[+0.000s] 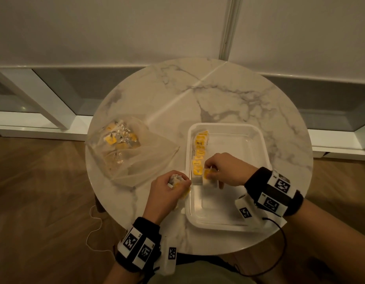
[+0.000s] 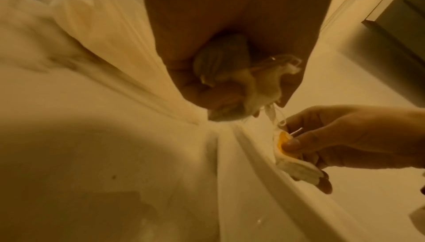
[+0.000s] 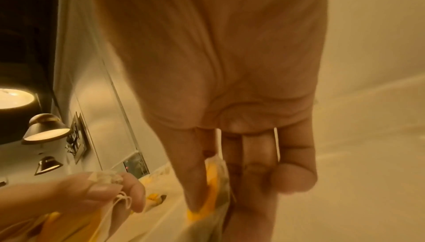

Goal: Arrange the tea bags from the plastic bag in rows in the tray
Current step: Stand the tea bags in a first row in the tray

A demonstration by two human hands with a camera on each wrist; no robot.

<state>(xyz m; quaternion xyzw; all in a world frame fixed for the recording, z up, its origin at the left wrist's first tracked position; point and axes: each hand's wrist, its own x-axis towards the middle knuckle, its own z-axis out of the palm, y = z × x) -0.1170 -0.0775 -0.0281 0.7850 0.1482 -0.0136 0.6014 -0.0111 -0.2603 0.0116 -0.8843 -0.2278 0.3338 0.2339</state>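
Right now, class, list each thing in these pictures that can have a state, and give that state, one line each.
Plastic bag: lying open on the table, tea bags inside.
Tray: on the table, one row of tea bags along its left side, the rest bare.
Left hand: gripping a bunch of tea bags beside the tray.
Right hand: pinching one tea bag at the row's near end.
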